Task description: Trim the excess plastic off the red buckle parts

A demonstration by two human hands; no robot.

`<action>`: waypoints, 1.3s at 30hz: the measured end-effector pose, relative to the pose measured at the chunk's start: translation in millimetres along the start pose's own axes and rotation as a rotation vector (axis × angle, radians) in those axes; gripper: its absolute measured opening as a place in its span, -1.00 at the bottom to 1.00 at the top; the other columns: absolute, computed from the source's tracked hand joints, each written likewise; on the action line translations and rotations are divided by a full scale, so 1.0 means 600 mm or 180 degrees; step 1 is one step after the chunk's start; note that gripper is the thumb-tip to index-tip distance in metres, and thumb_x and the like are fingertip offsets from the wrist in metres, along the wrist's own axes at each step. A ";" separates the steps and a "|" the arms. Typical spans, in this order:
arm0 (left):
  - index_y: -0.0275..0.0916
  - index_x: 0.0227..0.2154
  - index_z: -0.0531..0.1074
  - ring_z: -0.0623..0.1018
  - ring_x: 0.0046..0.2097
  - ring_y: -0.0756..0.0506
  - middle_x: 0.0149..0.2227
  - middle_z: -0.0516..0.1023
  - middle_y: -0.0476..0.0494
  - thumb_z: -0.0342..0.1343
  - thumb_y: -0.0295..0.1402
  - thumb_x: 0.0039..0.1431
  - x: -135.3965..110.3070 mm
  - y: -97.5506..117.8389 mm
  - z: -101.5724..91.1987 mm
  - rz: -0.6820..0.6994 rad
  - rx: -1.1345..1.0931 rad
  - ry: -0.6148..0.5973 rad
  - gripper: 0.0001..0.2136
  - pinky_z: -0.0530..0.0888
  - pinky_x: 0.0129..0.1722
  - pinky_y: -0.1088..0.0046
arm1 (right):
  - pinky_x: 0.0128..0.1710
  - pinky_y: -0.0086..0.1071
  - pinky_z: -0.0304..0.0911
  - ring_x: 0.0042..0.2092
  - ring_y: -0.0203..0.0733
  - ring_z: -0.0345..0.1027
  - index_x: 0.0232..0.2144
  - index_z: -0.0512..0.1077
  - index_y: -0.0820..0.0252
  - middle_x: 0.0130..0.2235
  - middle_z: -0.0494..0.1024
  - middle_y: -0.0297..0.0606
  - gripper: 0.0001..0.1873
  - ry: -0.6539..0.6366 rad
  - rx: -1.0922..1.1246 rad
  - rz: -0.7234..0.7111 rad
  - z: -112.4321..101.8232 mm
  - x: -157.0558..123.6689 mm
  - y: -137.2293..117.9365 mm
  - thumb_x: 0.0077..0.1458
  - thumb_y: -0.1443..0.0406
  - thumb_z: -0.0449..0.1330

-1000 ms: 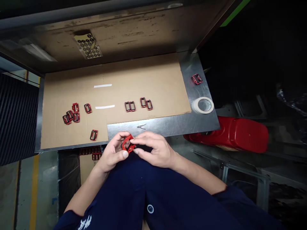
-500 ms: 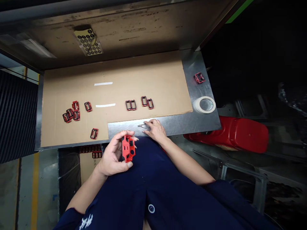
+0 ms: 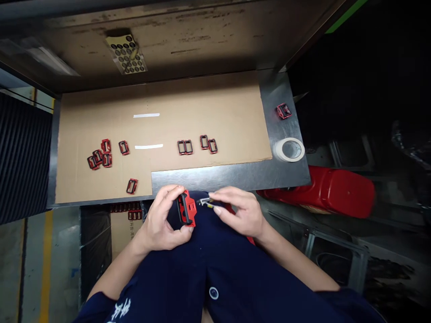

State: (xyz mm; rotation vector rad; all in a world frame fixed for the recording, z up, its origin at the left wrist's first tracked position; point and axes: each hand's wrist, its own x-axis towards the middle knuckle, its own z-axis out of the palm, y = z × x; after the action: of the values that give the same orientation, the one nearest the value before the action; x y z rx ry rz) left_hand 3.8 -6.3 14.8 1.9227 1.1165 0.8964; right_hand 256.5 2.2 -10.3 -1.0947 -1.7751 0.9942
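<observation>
One left hand (image 3: 158,220) gripping red frame (image 3: 186,208)

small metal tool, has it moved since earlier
Yes: the small metal tool has left the steel sheet and is now in the right hand, below the sheet's front edge, toward the body.

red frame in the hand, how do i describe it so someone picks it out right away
Below the cardboard on the steel bench, find the left hand. It holds a red frame with black inside. The other frames all lie flat; only this one is in a hand.
</observation>
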 end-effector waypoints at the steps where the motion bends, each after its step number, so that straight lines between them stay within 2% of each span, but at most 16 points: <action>1: -0.22 0.32 0.17 0.48 0.10 -0.25 0.09 0.39 -0.33 0.25 -0.44 0.00 0.003 0.001 0.000 0.0036 0.0005 -0.0032 -0.23 0.53 0.08 0.10 | -0.21 -0.36 0.54 -0.22 -0.20 0.61 -0.10 0.61 0.16 -0.20 0.68 -0.16 -0.72 0.0016 0.0072 -0.0259 -0.006 0.003 -0.021 0.10 0.41 0.30; 4: -0.23 0.34 0.15 0.49 0.08 -0.24 0.08 0.38 -0.33 0.24 -0.42 0.03 0.009 0.001 0.001 0.0114 -0.0041 -0.0153 -0.23 0.55 0.05 0.13 | -0.24 -0.37 0.55 -0.23 -0.19 0.62 -0.23 0.62 0.15 -0.22 0.68 -0.15 -0.79 0.0033 -0.0031 -0.0674 -0.010 0.013 -0.055 0.05 0.44 0.33; 12: -0.24 0.35 0.14 0.49 0.08 -0.23 0.08 0.38 -0.34 0.23 -0.42 0.05 0.013 0.000 0.001 0.0183 0.0006 -0.0244 -0.23 0.56 0.03 0.15 | -0.37 -0.36 0.50 -0.38 -0.22 0.57 -0.33 0.62 0.20 -0.26 0.69 -0.12 -0.85 0.0139 -0.0407 -0.1012 0.004 0.025 -0.066 0.00 0.47 0.35; 30: -0.16 0.41 0.04 0.48 0.09 -0.24 0.11 0.35 -0.34 0.26 -0.40 0.08 0.000 -0.013 0.004 0.0129 -0.0089 -0.0245 -0.16 0.54 0.05 0.11 | -0.38 -0.39 0.48 -0.38 -0.28 0.53 -0.32 0.61 0.15 -0.23 0.70 -0.18 -0.90 -0.0070 -0.0550 -0.1094 0.000 0.026 -0.071 0.07 0.40 0.36; 39: -0.14 0.43 -0.02 0.46 0.11 -0.24 0.11 0.31 -0.36 0.26 -0.28 0.21 -0.001 -0.021 0.002 0.0179 -0.0223 -0.0415 -0.19 0.55 0.04 0.10 | -0.23 -0.32 0.55 -0.23 -0.16 0.57 -0.27 0.60 0.23 -0.21 0.69 -0.14 -0.88 -0.0360 -0.0331 -0.1170 -0.003 0.029 -0.069 0.08 0.43 0.37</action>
State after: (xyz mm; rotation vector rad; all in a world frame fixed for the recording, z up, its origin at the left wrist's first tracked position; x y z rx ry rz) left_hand -0.2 -2.9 3.3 1.9339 0.9472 0.8171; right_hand 240.8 5.5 31.4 -0.7450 -2.0464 0.7576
